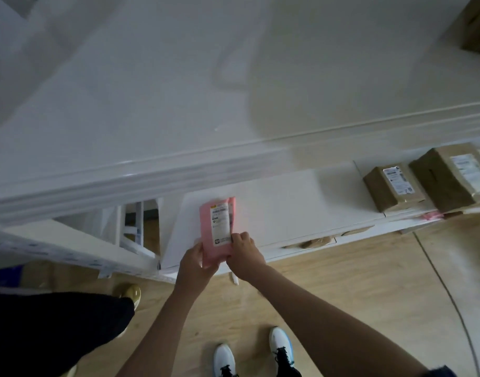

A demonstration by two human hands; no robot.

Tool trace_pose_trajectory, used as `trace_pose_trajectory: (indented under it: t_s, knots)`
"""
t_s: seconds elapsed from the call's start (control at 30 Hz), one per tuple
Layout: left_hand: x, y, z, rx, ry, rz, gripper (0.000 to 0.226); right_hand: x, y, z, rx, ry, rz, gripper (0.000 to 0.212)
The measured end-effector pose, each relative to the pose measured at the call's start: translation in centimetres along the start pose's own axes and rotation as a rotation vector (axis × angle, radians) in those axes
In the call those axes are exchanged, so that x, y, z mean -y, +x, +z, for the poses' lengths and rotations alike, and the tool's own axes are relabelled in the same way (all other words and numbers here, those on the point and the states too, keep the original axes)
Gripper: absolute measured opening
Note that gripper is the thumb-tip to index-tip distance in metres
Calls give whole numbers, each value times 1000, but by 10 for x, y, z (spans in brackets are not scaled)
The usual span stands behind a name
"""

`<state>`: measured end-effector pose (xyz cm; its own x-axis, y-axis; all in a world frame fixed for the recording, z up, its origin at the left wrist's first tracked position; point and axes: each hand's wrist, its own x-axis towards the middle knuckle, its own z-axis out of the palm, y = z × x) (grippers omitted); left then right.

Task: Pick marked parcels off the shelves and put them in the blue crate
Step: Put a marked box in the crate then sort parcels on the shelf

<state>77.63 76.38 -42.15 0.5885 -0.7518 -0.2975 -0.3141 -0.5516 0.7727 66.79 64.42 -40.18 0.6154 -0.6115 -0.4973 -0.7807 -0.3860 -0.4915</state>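
A flat pink parcel (215, 232) with a white printed label is held over the front edge of a white lower shelf (287, 202). My left hand (194, 263) grips its lower left edge from beneath. My right hand (242, 253) pinches its lower right edge, fingers curled over the label's bottom. A sliver of blue at the far left edge (5, 276) may be the crate; I cannot tell.
Two brown cardboard parcels (393, 186) (450, 174) with labels stand on the same shelf at the right. Another brown box (478, 23) sits on the upper shelf, top right. Another person's dark trouser leg (51, 327) and yellow shoe (130, 293) are at the left. Wood floor lies below.
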Motion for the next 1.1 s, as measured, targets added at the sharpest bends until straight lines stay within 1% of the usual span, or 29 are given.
trace_pose_trajectory:
  t_s: [0.17, 0.3, 0.43, 0.53, 0.6, 0.67, 0.73, 0.8, 0.93, 1.1]
  knots:
    - [13, 26, -7, 46, 59, 37, 48, -1, 20, -4, -67, 45, 26, 46]
    - [15, 18, 0, 57, 128, 19, 40, -14, 0, -17, -143, 63, 57, 57]
    - [23, -7, 14, 35, 144, -43, 40, -43, -48, -25, -221, 114, 70, 66]
    - [23, -36, 27, 30, 131, -81, 38, -80, -98, -27, -278, 153, 85, 65]
    - [25, -53, 39, 26, 120, -115, 46, -111, -134, -28, -303, 177, 126, 63]
    - [20, -65, 51, 60, 111, -151, 50, -145, -171, -29, -329, 188, 180, 61]
    - [3, -73, 65, 140, 119, -166, 46, -182, -206, -34, -349, 180, 225, 60]
    - [-21, -80, 82, 195, 163, -129, 43, -218, -238, -45, -372, 178, 276, 59]
    - [-94, -83, 127, 147, 209, -22, 38, -284, -287, -80, -462, 229, 370, 56]
    - [-195, -98, 208, 148, 278, 174, 28, -356, -330, -131, -530, 297, 400, 55]
